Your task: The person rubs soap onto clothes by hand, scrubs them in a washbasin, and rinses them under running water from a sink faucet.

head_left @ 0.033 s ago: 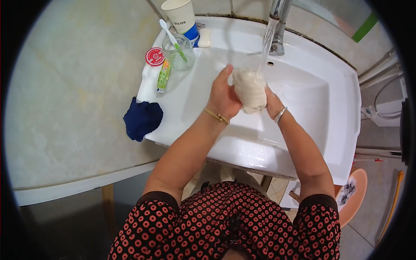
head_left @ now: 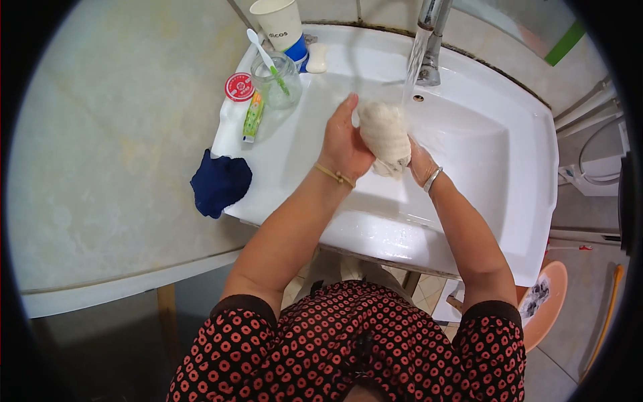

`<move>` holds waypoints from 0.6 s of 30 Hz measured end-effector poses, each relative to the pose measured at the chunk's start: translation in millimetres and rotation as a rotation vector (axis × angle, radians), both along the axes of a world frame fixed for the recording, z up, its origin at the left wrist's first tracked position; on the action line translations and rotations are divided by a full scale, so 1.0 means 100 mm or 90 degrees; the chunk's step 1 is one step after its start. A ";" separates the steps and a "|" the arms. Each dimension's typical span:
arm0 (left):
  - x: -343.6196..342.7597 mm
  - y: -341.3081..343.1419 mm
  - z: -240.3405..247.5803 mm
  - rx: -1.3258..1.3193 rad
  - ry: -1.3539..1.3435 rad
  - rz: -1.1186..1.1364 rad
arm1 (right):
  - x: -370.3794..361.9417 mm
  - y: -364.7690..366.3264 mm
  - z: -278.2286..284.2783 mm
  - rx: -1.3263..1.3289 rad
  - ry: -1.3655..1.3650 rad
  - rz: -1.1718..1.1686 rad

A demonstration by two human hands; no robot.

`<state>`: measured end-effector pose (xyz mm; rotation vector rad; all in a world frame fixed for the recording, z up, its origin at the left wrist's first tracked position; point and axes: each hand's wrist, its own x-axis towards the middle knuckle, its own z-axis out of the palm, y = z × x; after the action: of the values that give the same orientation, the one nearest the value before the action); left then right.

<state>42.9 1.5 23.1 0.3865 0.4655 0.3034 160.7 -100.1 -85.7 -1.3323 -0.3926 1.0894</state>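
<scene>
A wet, cream-coloured cloth is bunched into a rounded bundle over the sink basin, beneath the tap. My left hand cups it from the left, thumb pointing up and fingers tucked behind the bundle. On the other side, my right hand grips its lower right edge, with most of the fingers hidden. A stream of water runs from the tap and comes down at the cloth's upper right edge.
Along the white sink's left rim stand a paper cup and a glass jar with a toothbrush. Soap, a red lid, a tube and a navy cloth lie nearby. An orange basin is lower right.
The cream cloth has turned slightly and shifted a little to the left between my hands. More of the water stream now shows beside it.
</scene>
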 end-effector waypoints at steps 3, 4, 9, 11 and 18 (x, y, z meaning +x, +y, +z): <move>0.04 0.12 -0.01 -0.009 -0.057 0.012 | -0.16 0.04 0.04 0.019 -0.064 0.000; 0.04 0.19 -0.19 0.004 -0.062 0.055 | -0.19 0.07 0.09 -0.004 0.046 -0.008; 0.02 0.05 -0.68 -0.018 0.091 0.110 | -0.11 0.19 0.08 0.035 -0.061 -0.142; -0.07 0.10 -0.79 0.005 0.093 0.140 | -0.49 0.32 0.40 0.042 -0.951 -0.159; 0.02 -0.18 -0.48 -0.057 0.082 0.014 | 0.06 0.38 0.34 -0.251 -0.702 -0.123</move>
<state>45.2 -16.9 -25.1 0.3142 0.6080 0.2791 166.3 -62.1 -51.2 -2.2159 -0.8485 0.1704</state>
